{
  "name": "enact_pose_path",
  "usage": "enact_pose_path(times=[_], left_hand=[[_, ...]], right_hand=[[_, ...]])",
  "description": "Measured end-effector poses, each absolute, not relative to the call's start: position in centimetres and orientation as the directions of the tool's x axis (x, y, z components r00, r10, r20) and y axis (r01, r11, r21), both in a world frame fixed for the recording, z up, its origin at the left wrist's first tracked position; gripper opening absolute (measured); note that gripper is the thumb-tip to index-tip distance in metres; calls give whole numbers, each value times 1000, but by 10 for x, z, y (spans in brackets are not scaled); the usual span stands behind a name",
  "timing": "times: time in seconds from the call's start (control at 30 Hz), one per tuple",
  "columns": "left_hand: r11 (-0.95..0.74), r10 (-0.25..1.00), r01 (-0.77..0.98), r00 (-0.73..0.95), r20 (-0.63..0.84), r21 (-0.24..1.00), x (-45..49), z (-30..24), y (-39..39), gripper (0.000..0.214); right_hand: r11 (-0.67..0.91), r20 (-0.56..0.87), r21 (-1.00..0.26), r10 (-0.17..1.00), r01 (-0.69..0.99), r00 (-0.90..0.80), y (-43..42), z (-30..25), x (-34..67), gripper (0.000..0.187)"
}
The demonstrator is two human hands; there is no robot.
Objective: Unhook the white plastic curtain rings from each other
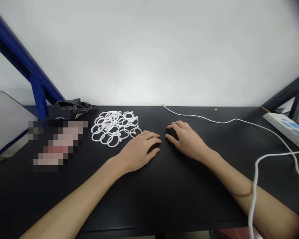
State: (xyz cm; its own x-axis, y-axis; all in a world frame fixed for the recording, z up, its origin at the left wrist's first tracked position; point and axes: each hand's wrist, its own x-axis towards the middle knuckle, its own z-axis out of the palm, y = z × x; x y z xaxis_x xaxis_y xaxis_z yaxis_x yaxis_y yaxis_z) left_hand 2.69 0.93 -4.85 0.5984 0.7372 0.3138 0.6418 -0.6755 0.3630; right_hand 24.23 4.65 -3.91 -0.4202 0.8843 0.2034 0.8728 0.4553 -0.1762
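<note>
My left hand (141,149) rests palm down on the black tabletop (159,196), fingers stretched out and holding nothing. Just beyond and to its left lies a loose pile of white rings (114,127), each with small knobs; some overlap, and the nearest ones come close to my knuckles. My right hand (185,137) is also on the table, with its fingers apart and nothing in them. A small gap separates the fingertips of both hands.
A white cable (204,118) runs along the back right, and a nearer loop crosses over my right forearm. At the right stands a white box (286,127) with blue marks. Crumpled black plastic (69,109) and a blurred-out item (62,142) lie left. Blue frame bars (27,63) rise beside them.
</note>
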Motion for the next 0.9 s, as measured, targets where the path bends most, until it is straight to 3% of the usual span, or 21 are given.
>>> enact_pose_path(times=[0.13, 0.2, 0.27, 0.33, 0.37, 0.43, 0.8, 0.9], left_hand=[[-649, 707, 740, 503, 498, 174, 8, -35, 23, 28], [-446, 766, 889, 320, 558, 103, -15, -25, 40, 31], [-247, 849, 968, 189, 494, 54, -43, -18, 60, 35], [-127, 935, 991, 108, 337, 34, -68, -15, 78, 38], [-120, 972, 991, 106, 212, 52, -77, -14, 85, 37], [-119, 985, 991, 109, 137, 66, -87, -12, 91, 34], [-112, 994, 980, 111, 14, 166, -83, 23, 79, 31], [-127, 991, 982, 120, 58, 138, -84, 29, 78, 27]], right_hand=[[441, 185, -180, 893, 879, -410, 46, -37, 241, 36], [438, 173, -183, 896, 880, -409, 45, -36, 241, 36], [435, 167, -186, 898, 881, -408, 45, -35, 240, 37], [433, 164, -192, 899, 881, -407, 44, -34, 240, 37], [433, 161, -193, 899, 881, -407, 44, -34, 240, 37], [430, 151, -190, 901, 883, -406, 44, -33, 240, 38], [432, 147, -171, 900, 885, -411, 41, -33, 237, 38], [431, 141, -173, 901, 885, -411, 41, -33, 237, 39]])
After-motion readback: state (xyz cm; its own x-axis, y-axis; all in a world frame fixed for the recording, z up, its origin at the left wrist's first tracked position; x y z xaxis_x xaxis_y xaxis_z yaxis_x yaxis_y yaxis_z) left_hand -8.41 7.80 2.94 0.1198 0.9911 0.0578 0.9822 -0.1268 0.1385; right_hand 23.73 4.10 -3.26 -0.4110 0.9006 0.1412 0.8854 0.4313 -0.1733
